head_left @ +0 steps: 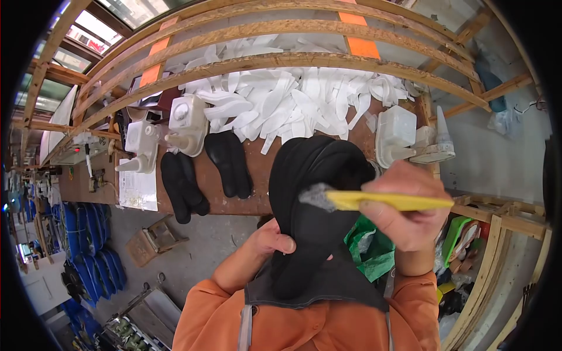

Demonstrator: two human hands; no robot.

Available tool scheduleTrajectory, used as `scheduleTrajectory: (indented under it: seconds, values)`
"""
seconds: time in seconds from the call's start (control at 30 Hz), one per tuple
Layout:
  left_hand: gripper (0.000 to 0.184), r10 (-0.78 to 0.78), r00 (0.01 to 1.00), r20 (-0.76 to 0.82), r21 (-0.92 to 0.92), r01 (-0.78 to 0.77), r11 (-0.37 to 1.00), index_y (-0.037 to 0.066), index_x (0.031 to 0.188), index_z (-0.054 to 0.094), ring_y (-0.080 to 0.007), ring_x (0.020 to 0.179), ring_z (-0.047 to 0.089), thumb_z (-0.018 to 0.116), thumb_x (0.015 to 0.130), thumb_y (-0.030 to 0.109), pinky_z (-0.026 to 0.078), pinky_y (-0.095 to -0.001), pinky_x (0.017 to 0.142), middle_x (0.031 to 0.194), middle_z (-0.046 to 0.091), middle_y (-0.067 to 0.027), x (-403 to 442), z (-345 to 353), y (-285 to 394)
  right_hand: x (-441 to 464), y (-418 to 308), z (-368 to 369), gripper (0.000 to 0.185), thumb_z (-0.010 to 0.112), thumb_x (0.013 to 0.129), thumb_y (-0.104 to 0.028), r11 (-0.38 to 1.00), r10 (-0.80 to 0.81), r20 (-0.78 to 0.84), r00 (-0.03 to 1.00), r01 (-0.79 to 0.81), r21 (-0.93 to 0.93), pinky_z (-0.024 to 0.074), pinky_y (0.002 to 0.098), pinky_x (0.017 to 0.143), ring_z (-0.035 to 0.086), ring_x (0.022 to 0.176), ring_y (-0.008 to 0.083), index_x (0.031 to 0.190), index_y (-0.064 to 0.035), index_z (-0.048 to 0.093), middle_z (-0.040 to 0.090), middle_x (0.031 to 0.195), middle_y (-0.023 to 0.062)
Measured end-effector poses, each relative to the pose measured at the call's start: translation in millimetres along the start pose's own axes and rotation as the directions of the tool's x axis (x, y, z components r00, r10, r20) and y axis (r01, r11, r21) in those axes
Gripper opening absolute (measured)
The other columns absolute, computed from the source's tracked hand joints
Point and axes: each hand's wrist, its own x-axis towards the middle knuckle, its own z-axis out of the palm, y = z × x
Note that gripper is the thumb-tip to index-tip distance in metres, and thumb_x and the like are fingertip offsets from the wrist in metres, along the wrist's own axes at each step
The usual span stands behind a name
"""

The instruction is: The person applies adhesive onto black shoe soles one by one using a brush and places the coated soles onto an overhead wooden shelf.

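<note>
My left hand [270, 240] grips a black shoe upper [304, 225] from its left side, thumb lying on the surface. The upper is soft and padded, with a dark opening at its upper right, and it stands in front of my apron. My right hand [410, 213] is closed around the yellow handle of a brush [380, 201]. The brush's greyish bristles point left, over the upper; whether they touch it I cannot tell. On the table's left part lie black foot-shaped pieces [228, 164], and another set [182, 187] sits beside them.
White sole-shaped sheets [293, 105] are heaped across the brown table [257, 196]. White plastic bottles with nozzles [187, 123] stand at left, and more [396, 134] at right. A wooden rail [263, 61] spans the back. A wooden stool [149, 245] is on the floor, lower left.
</note>
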Motion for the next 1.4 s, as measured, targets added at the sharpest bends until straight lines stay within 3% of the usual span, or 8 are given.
scheduleTrajectory:
  seconds: [0.07,0.37,0.7,0.77,0.93,1.03,1.2,1.4]
  values:
    - [0.073,0.012,1.000,0.023,-0.008,-0.011,1.000,-0.003,0.134,0.036,-0.0376,0.103,0.057,0.062,0.067,0.002,0.045,-0.0607,0.088,0.124,0.052,-0.0217,-1,3,-1,-1,-1,0,0.022,0.065,0.070,0.007,0.996,-0.078,0.128,0.989,0.084,-0.044,0.0431,0.0225,0.053,0.051,0.055,0.0138,0.093,0.0045,0.064,0.064,0.085,0.0121]
    - [0.077,0.091,0.990,0.106,-0.106,-0.080,0.991,-0.002,0.137,0.033,-0.0400,0.106,0.055,0.066,0.067,0.002,0.043,-0.0616,0.091,0.126,0.050,-0.0222,3,-2,-3,-9,-10,6,0.025,0.066,0.068,0.005,0.936,0.346,-0.629,0.696,-0.304,0.179,0.0425,0.0216,0.052,0.051,0.056,0.0136,0.092,0.0042,0.062,0.064,0.084,0.0116]
    - [0.085,-0.081,0.990,-0.114,0.042,0.086,0.995,0.003,0.141,0.029,-0.0390,0.115,0.050,0.076,0.072,0.021,0.040,-0.0609,0.096,0.135,0.044,-0.0191,11,9,12,-32,-9,-15,0.021,0.063,0.070,0.003,0.942,0.326,-0.660,0.677,-0.177,0.285,0.0445,0.0260,0.054,0.051,0.056,0.0156,0.091,0.0020,0.064,0.064,0.079,0.0108]
    - [0.096,0.096,0.993,0.073,-0.027,-0.094,0.995,0.007,0.145,0.024,-0.0341,0.125,0.043,0.069,0.074,0.055,0.035,-0.0558,0.102,0.142,0.038,-0.0147,23,3,1,-31,-2,-7,0.017,0.067,0.069,0.000,0.994,-0.052,-0.424,0.904,0.007,-0.107,0.0447,0.0271,0.054,0.051,0.055,0.0156,0.086,-0.0002,0.066,0.065,0.079,0.0087]
    - [0.108,0.271,0.955,0.120,0.075,-0.280,0.957,0.010,0.147,0.019,-0.0281,0.132,0.036,0.043,0.069,0.082,0.030,-0.0461,0.108,0.145,0.034,-0.0113,21,-9,1,-29,-19,33,0.016,0.071,0.070,-0.007,0.756,-0.391,0.244,0.887,0.461,-0.464,0.0416,0.0238,0.053,0.051,0.057,0.0133,0.085,-0.0056,0.070,0.066,0.079,0.0054]
    - [0.106,0.312,0.940,0.138,0.066,-0.323,0.944,0.010,0.146,0.021,-0.0270,0.131,0.036,0.041,0.071,0.081,0.031,-0.0445,0.107,0.145,0.034,-0.0104,30,-7,2,-39,-11,43,0.015,0.069,0.070,-0.006,0.740,-0.513,0.052,0.857,0.472,-0.479,0.0399,0.0226,0.052,0.052,0.059,0.0118,0.085,-0.0089,0.071,0.066,0.080,0.0054]
    - [0.102,0.358,0.917,0.177,0.043,-0.370,0.928,0.011,0.146,0.022,-0.0250,0.131,0.038,0.038,0.073,0.080,0.032,-0.0418,0.106,0.145,0.035,-0.0089,41,-3,11,-43,-24,36,0.014,0.069,0.070,-0.006,0.789,-0.389,0.333,0.859,0.497,-0.362,0.0374,0.0221,0.051,0.053,0.061,0.0118,0.084,-0.0092,0.071,0.067,0.084,0.0051]
    - [0.098,0.394,0.891,0.227,0.020,-0.409,0.912,0.012,0.146,0.025,-0.0228,0.130,0.039,0.035,0.076,0.080,0.033,-0.0386,0.105,0.145,0.035,-0.0071,56,1,21,-52,-17,35,0.014,0.070,0.071,-0.008,0.832,-0.396,0.196,0.897,0.441,-0.337,0.0381,0.0231,0.051,0.053,0.061,0.0134,0.085,-0.0081,0.071,0.067,0.087,0.0054]
